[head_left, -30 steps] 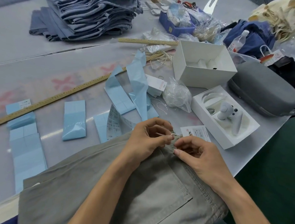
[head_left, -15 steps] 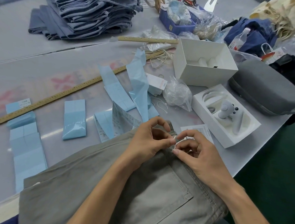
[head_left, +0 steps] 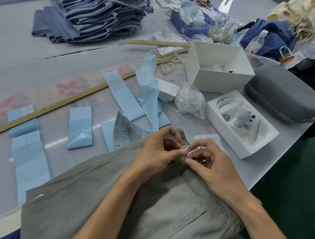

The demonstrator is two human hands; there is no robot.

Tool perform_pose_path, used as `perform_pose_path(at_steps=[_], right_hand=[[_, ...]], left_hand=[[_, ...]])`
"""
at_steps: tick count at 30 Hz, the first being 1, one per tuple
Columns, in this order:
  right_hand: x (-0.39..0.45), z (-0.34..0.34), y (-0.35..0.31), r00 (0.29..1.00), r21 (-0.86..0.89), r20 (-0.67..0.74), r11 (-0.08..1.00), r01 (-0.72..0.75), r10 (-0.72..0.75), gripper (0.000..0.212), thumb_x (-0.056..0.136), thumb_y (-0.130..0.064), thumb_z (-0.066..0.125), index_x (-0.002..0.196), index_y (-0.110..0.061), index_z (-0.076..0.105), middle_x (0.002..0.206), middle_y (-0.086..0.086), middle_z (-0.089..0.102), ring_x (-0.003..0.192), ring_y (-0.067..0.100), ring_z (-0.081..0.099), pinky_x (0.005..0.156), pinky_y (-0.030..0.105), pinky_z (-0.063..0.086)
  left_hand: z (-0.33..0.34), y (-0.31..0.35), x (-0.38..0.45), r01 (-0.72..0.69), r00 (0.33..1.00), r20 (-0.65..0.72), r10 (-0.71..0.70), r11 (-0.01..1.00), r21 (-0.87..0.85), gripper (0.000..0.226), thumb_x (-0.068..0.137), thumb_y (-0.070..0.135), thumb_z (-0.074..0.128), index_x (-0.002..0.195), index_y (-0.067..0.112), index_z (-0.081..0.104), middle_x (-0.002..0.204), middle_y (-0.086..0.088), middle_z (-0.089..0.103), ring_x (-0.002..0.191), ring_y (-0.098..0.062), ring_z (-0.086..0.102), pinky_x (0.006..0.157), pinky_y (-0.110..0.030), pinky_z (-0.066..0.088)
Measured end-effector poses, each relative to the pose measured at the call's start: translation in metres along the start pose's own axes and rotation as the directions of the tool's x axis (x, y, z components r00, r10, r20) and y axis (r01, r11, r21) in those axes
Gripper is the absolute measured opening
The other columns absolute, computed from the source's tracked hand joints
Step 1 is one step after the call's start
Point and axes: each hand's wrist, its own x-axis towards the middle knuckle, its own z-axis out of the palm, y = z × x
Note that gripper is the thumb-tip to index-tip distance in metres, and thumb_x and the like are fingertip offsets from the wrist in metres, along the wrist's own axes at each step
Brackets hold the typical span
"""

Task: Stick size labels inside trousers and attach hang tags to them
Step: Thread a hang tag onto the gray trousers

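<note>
2 hands pinch a thin white plastic hang-tag loop (head_left: pixel 191 151) at the waistband of soft, limp khaki cotton trousers (head_left: pixel 157 206) lying on the bench: left hand (head_left: pixel 159 152), right hand (head_left: pixel 208 164). It looks light and springy, best held by its ends.

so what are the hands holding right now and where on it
Both hands pinch a thin white tag loop at the grey trousers' waistband: left hand one end, right hand the other.
</note>
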Motion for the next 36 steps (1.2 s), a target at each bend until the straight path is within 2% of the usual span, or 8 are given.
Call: perform_pose_path(at_steps=[7,13,15,25,28,30,33,36], right_hand=[[0.0006,-0.0001,0.0004,1.0,0.013,-0.008,1.0,-0.008,0.008,0.029,0.087,-0.015,0.08,0.107,-0.028,0.065,0.086,0.002,0.074,0.081,0.019,0.071,0.071,0.02,0.054],[0.0003,0.0001,-0.0001,1.0,0.003,0.007,1.0,-0.003,0.003,0.031,0.087,-0.013,0.079,0.107,-0.031,0.064,0.086,0.002,0.075,0.084,0.019,0.072,0.073,0.021,0.055],[0.0,-0.0001,-0.0004,1.0,-0.005,0.011,1.0,-0.002,0.002,0.031,0.087,-0.014,0.079,0.107,-0.031,0.063,0.086,0.002,0.075,0.084,0.019,0.072,0.074,0.022,0.055],[0.0009,0.0003,0.0008,1.0,-0.011,0.014,1.0,-0.011,0.011,0.031,0.088,-0.013,0.079,0.106,-0.032,0.063,0.086,0.002,0.074,0.084,0.02,0.071,0.075,0.03,0.057],[0.0006,0.0005,0.0011,1.0,-0.015,0.007,1.0,-0.007,0.007,0.031,0.087,-0.013,0.079,0.107,-0.032,0.064,0.086,0.002,0.075,0.084,0.019,0.072,0.074,0.029,0.057],[0.0002,0.0,0.0014,1.0,-0.019,0.008,1.0,-0.006,0.006,0.032,0.087,-0.014,0.079,0.108,-0.032,0.064,0.087,0.001,0.075,0.084,0.019,0.072,0.074,0.028,0.057],[0.0001,0.0003,0.001,1.0,-0.031,0.019,1.0,0.0,0.0,0.032,0.087,-0.015,0.079,0.108,-0.033,0.063,0.086,0.0,0.075,0.084,0.018,0.072,0.074,0.024,0.056],[0.0006,0.0001,0.0011,1.0,-0.024,0.018,1.0,-0.003,0.004,0.031,0.087,-0.015,0.079,0.107,-0.033,0.064,0.086,0.0,0.075,0.083,0.018,0.071,0.073,0.023,0.055]], left_hand=[[-0.0005,-0.0006,-0.0001,-0.041,0.999,0.014,0.04,0.995,0.094,0.028,0.082,0.005,0.083,0.094,0.012,0.059,0.083,-0.015,0.074,0.072,-0.017,0.065,0.068,-0.029,0.05],[-0.0004,-0.0046,0.0008,-0.061,0.998,-0.012,0.062,0.994,0.092,0.028,0.083,0.009,0.084,0.094,0.014,0.059,0.085,-0.013,0.076,0.074,-0.021,0.069,0.071,-0.038,0.053],[-0.0008,-0.0058,0.001,-0.065,0.998,-0.014,0.067,0.991,0.117,0.028,0.083,0.011,0.084,0.094,0.018,0.059,0.085,-0.011,0.076,0.076,-0.024,0.071,0.073,-0.037,0.055],[-0.0018,-0.0071,0.0015,-0.053,0.999,-0.007,0.054,0.994,0.093,0.028,0.083,0.011,0.083,0.092,0.021,0.059,0.085,-0.009,0.077,0.075,-0.018,0.07,0.071,-0.034,0.053],[-0.0026,-0.0073,0.0013,-0.051,0.999,0.001,0.051,0.993,0.109,0.029,0.083,0.012,0.083,0.092,0.024,0.058,0.086,-0.008,0.077,0.078,-0.026,0.072,0.071,-0.031,0.054],[-0.0028,-0.0076,0.0014,-0.058,0.998,0.003,0.058,0.992,0.112,0.029,0.083,0.012,0.083,0.092,0.024,0.058,0.086,-0.009,0.076,0.078,-0.028,0.072,0.072,-0.033,0.053],[-0.0023,-0.0076,0.0012,-0.061,0.998,-0.012,0.062,0.994,0.087,0.029,0.083,0.011,0.083,0.093,0.023,0.058,0.086,-0.009,0.076,0.076,-0.021,0.071,0.072,-0.037,0.054],[-0.0022,-0.0074,0.001,-0.064,0.998,-0.008,0.066,0.993,0.099,0.03,0.083,0.011,0.083,0.095,0.021,0.058,0.086,-0.01,0.076,0.079,-0.026,0.073,0.075,-0.042,0.058]])
